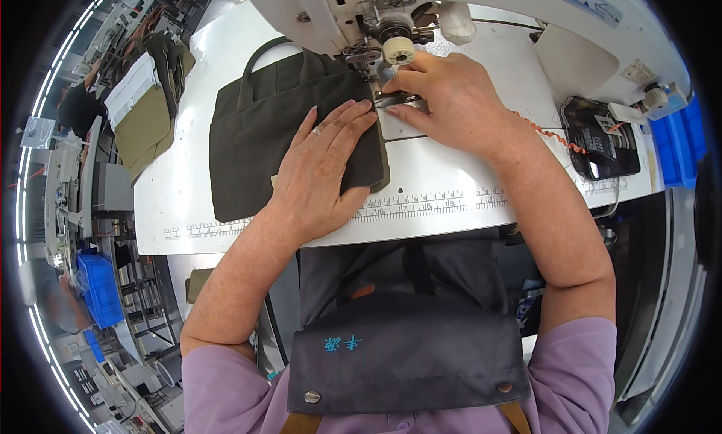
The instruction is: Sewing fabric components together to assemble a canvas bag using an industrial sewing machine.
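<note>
A dark olive fabric bag piece [248,144] with looped handles lies on the white sewing machine table, its right edge close to the needle area. My left hand [323,159] rests flat on it, fingers stretched toward the machine and thumb spread toward the near edge. Just right of the fabric, my right hand [455,103] bends its thumb and forefinger round a small shiny metal piece [396,100] beside the sewing machine head [376,31]. Its other fingers are partly hidden beneath the round cream knob [398,51].
Printed ruler scales [421,206] run along the table's front edge. More olive pieces [143,118] lie at the left. On the right are a black tray-like item [599,137], an orange coiled cord [553,135] and a blue bin [681,144]. A dark apron [406,351] covers my lap.
</note>
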The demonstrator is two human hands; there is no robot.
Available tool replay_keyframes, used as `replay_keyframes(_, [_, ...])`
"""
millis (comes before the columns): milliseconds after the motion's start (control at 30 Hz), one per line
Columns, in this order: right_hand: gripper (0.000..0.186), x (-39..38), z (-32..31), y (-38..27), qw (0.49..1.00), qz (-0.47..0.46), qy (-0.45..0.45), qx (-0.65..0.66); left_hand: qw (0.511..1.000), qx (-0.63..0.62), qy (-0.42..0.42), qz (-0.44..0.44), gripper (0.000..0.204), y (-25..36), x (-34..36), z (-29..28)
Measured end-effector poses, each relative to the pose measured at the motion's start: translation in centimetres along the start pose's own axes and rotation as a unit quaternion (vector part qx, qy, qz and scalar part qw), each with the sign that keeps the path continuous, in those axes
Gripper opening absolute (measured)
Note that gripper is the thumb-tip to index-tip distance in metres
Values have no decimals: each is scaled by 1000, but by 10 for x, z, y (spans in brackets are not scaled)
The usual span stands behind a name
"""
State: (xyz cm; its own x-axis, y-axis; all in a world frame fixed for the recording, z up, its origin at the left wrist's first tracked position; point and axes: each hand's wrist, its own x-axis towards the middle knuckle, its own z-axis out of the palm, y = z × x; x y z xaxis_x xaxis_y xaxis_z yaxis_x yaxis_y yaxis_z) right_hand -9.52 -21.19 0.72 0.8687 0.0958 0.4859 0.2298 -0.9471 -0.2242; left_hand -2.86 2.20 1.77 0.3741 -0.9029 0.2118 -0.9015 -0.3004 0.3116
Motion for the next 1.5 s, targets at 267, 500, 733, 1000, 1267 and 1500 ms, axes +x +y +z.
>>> replay_keyframes(267, [37, -3, 2, -10, 995, -23, -58, 82, 999, 25, -14, 29, 76, -15, -5, -1])
replay_keyframes(500, [35, -1, 2, -9, 996, -11, -63, 65, 998, 27, -38, 32, 76, -20, -5, -4])
replay_keyframes(733, [44, 2, 3, -11, 996, 13, -84, 14, 998, 32, -36, 28, 78, -32, 3, -3])
replay_keyframes(1000, [54, 3, 8, -9, 996, 37, -80, -11, 999, 36, -21, 16, 82, -42, 17, 3])
replay_keyframes(1267, [34, 3, 3, -1, 999, -7, -45, 13, 999, 31, 2, 13, 80, -41, 18, 2])
replay_keyframes(1500, [21, 0, -8, -8, 975, -67, -93, 192, 989, -29, 95, 106, 43, -41, 14, -1])
